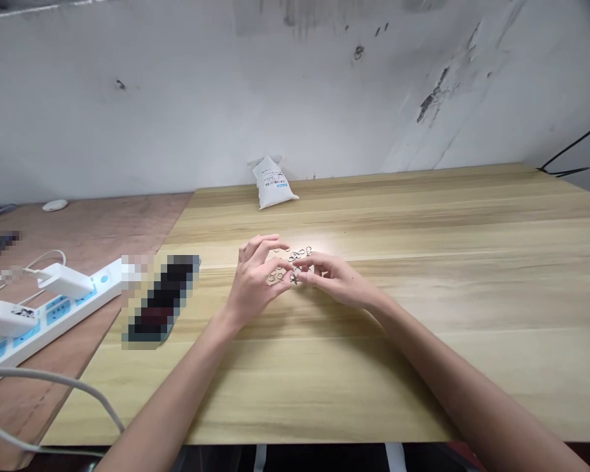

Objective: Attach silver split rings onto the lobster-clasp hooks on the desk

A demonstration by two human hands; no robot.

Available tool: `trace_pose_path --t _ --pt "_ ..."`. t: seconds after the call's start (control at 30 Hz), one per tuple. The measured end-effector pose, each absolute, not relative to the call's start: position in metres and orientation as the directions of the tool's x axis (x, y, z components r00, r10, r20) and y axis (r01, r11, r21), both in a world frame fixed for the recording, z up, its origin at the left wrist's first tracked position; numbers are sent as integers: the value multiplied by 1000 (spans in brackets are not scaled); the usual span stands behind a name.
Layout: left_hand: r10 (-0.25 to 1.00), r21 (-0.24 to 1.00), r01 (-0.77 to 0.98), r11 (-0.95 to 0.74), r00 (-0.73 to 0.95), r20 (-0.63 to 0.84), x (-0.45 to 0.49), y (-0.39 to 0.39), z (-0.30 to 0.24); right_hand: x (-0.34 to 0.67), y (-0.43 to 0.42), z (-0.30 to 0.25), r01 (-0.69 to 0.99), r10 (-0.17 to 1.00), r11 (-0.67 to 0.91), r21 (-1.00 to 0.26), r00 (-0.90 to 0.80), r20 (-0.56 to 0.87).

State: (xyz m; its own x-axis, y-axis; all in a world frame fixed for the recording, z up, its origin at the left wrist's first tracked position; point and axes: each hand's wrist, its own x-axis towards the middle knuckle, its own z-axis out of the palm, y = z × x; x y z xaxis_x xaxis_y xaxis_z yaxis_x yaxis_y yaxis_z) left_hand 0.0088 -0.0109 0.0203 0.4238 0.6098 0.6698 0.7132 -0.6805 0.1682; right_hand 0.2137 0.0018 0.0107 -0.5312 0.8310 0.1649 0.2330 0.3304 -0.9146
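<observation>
Over the middle of the wooden table, my left hand (254, 280) pinches a small silvery metal clasp (294, 278) between thumb and index finger, its other fingers raised. My right hand (343, 280) comes in from the right, thumb and index finger closed on the same small piece. The fingertips nearly meet, so its exact form is partly hidden. Several loose metal rings (272, 277) lie under my left hand. Just beyond the fingertips is a little cluster of metal clasps (295, 256), with one clasp (309, 250) at its right end.
A white plastic packet (274, 185) with a printed label stands near the wall. To the left lies a blurred dark phone-like object (162, 301). A white power strip (86, 311) with chargers plugged in sits on the lower-left brown board; its white cable (73, 380) loops near my left forearm.
</observation>
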Motion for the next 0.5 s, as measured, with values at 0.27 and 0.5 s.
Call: trace_pose_path --t 0.27,0.5 --pt "649 243 704 -667 390 653 9 -12 20 218 8 3 360 749 587 -725 -581 317" --pt "803 378 726 -575 412 431 6 -6 10 210 -5 4 611 461 791 -12 -583 669"
